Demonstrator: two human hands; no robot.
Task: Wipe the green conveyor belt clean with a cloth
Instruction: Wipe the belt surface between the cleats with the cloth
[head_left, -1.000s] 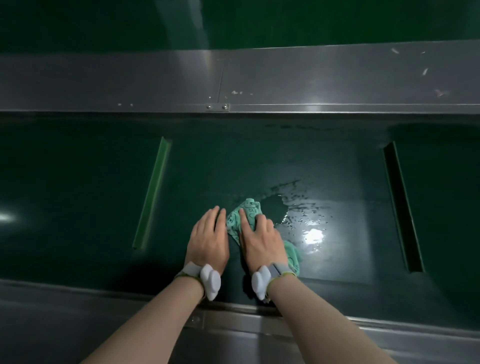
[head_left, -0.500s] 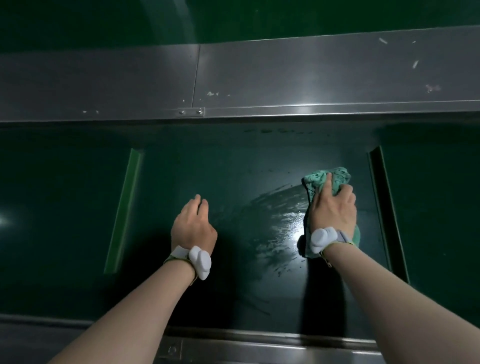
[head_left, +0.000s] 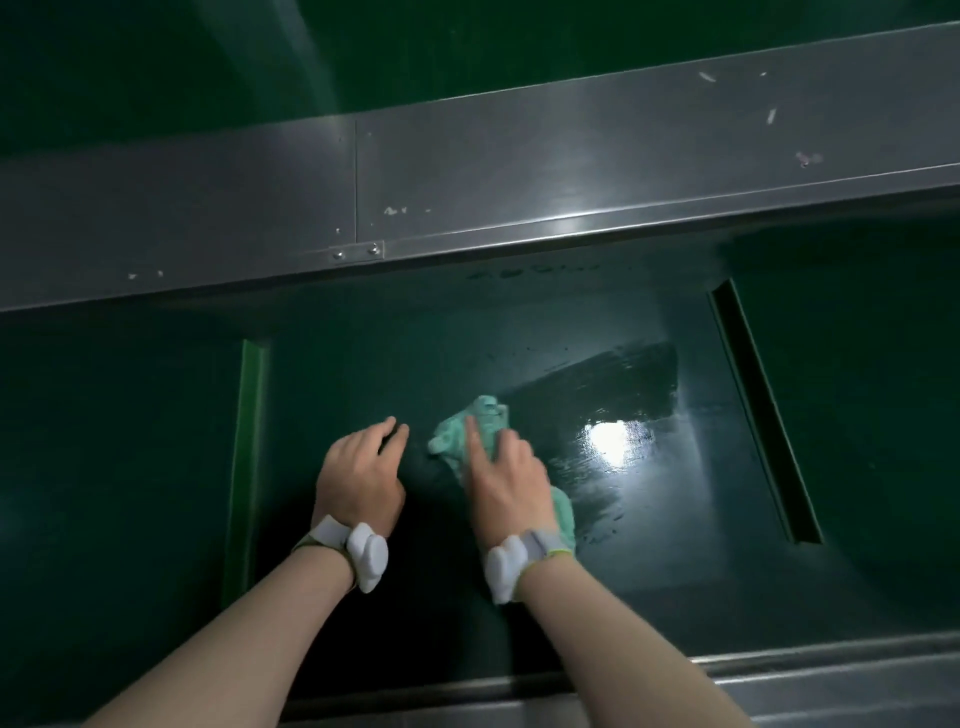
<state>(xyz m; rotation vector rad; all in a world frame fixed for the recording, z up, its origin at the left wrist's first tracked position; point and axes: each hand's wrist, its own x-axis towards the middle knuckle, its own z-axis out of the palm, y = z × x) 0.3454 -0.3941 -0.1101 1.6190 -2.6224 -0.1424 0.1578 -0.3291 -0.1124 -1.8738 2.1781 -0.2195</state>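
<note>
The dark green conveyor belt (head_left: 649, 519) fills the middle of the view and runs left to right. A light green cloth (head_left: 462, 434) lies crumpled on it, pressed flat under my right hand (head_left: 506, 480); part of the cloth shows past the fingertips and part beside the wrist. My left hand (head_left: 361, 475) rests palm down on the belt just left of the cloth, fingers together, holding nothing. A wet streak (head_left: 623, 384) with a bright reflection spreads to the right of the cloth.
A steel side rail (head_left: 571, 171) with small white specks borders the belt's far side, and another steel rail (head_left: 831, 686) runs along the near edge. Raised green cleats cross the belt at left (head_left: 249, 441) and right (head_left: 763, 410).
My right hand has swept the cloth back from the right cleat toward the left, ending beside my left hand. A broad wet streak trails behind it. The left hand stayed roughly put.
</note>
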